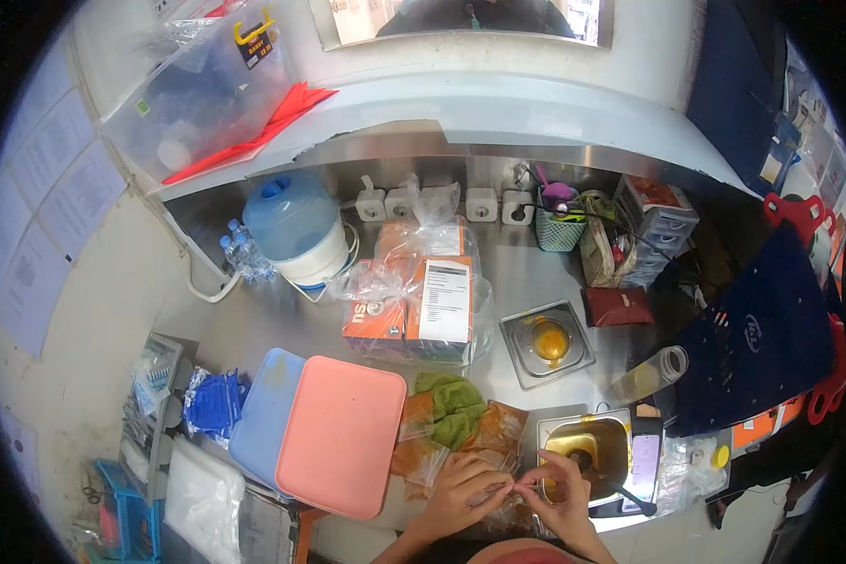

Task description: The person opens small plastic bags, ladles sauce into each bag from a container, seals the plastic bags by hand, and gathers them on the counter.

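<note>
At the front edge of the counter, my left hand (465,491) and my right hand (560,495) meet with fingertips pinched together. Between them is thin clear plastic, seemingly the top of a small plastic bag (509,515); the fingers hide most of it. Several clear bags of orange-brown sauce (498,429) lie just beyond my left hand, around a crumpled green cloth (453,410). Beside my right hand sits a steel container (545,428) with brownish-yellow sauce inside. A ladle with a black handle (637,500) rests in it.
Pink (343,437) and blue lids (258,418) lie to the left. A sauce-stained steel lid (522,362), a clear jar (650,373) and a phone (643,467) are on the right. Bagged orange boxes (414,315) and a water jug (296,226) stand behind.
</note>
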Demonstrator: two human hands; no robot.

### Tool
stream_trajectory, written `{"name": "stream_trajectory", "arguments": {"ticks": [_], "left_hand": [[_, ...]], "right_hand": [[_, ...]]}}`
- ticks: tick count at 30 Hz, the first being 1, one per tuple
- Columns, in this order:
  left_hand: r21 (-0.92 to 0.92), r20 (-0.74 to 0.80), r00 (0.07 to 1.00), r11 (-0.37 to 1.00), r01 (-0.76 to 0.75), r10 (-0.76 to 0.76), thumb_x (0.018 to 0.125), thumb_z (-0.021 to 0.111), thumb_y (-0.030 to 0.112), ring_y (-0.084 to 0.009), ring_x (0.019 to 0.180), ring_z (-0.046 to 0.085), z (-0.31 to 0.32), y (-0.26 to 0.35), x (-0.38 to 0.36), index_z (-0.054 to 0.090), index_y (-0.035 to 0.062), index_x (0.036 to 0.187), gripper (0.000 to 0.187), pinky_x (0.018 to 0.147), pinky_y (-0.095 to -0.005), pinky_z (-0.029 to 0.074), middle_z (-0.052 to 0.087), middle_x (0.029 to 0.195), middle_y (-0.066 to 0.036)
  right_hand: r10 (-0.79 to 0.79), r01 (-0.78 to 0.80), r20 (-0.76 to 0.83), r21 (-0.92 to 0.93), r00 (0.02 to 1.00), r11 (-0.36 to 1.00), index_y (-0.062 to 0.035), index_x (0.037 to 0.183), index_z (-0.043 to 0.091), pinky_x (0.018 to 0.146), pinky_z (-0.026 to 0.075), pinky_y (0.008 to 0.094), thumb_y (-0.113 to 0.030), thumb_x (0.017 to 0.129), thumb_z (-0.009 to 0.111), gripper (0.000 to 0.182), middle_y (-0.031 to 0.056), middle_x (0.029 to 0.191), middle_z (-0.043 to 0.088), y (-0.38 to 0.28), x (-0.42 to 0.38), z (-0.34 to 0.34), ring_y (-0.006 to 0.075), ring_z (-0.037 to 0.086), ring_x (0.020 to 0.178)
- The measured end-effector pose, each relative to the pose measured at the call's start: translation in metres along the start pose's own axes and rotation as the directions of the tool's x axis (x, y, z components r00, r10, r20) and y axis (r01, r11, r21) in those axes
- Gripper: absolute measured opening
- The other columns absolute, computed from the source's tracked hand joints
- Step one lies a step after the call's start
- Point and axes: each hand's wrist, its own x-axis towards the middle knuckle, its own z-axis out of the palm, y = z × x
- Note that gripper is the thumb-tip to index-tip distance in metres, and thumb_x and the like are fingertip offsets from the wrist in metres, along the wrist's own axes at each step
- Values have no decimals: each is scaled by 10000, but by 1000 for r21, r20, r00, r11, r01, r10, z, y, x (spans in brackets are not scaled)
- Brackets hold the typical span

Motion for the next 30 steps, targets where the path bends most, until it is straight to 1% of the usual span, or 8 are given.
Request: {"name": "stream_trajectory", "arguments": {"ticks": [6, 8, 11, 14, 16, 19, 21, 30], "left_hand": [[44, -1, 1000, 999, -28, 28, 755, 783, 113, -200, 871, 606, -12, 0, -3, 711, 91, 923, 184, 779, -341, 415, 671, 887, -6], [17, 24, 997, 997, -77, 76, 752, 786, 116, -196, 888, 610, -5, -1, 4, 720, 92, 901, 165, 788, -334, 413, 678, 877, -4], [90, -79, 994, 993, 80, -73, 749, 790, 126, -194, 930, 616, -16, 0, -4, 737, 106, 844, 112, 790, -315, 414, 691, 841, 0], [90, -67, 997, 995, 38, -32, 739, 779, 138, -174, 950, 616, -25, -4, 1, 743, 140, 796, 68, 822, -327, 387, 695, 812, 22], [200, -50, 998, 979, -31, 41, 736, 736, 130, -146, 947, 613, -28, -2, 2, 733, 168, 778, 57, 885, -377, 326, 688, 801, 46], [246, -55, 998, 969, 4, 10, 732, 690, 118, -125, 946, 611, -27, -3, -5, 719, 185, 752, 75, 922, -422, 259, 681, 790, 62], [269, -64, 998, 963, 2, 16, 732, 681, 107, -126, 949, 611, -24, -2, -8, 713, 184, 746, 84, 924, -431, 253, 678, 785, 61], [383, -104, 992, 923, -30, 75, 734, 690, 118, -161, 1006, 609, -14, 4, 0, 700, 197, 725, 80, 957, -462, 258, 673, 787, 67]], "right_hand": [[-13, 12, -12, -58, 1000, 998, -19, 1338, 421, 793, 535, 292, 41, 783, 772, 659, 123, 892, 701, -8, 3, 4, 166, 680, 838], [-17, 22, 65, -82, 998, 996, -27, 1342, 408, 782, 531, 286, 25, 789, 775, 665, 118, 878, 704, -12, 4, -3, 156, 679, 851], [-13, 15, 41, -62, 999, 998, -31, 1341, 403, 756, 530, 279, 15, 796, 773, 660, 117, 856, 704, -8, 4, -3, 151, 681, 829], [63, -63, -6, -15, 998, 998, -24, 1333, 393, 744, 540, 280, 30, 772, 783, 685, 124, 826, 703, -6, 3, 4, 167, 693, 781], [80, -80, -26, -16, 996, 997, -21, 1329, 394, 747, 541, 278, 38, 763, 787, 691, 123, 816, 703, -6, 0, 3, 166, 695, 783], [58, -57, -33, 24, 998, 998, -28, 1329, 429, 751, 523, 272, -10, 772, 792, 665, 84, 803, 709, -6, -1, 6, 143, 682, 778], [127, -125, -33, 46, 991, 991, -26, 1315, 439, 743, 520, 267, -2, 768, 792, 652, 79, 781, 711, -5, -3, 8, 135, 679, 767], [119, -115, -121, 42, 985, 992, -32, 1315, 441, 710, 515, 258, 5, 753, 802, 669, 73, 768, 711, 4, -12, 1, 121, 657, 716]]}}
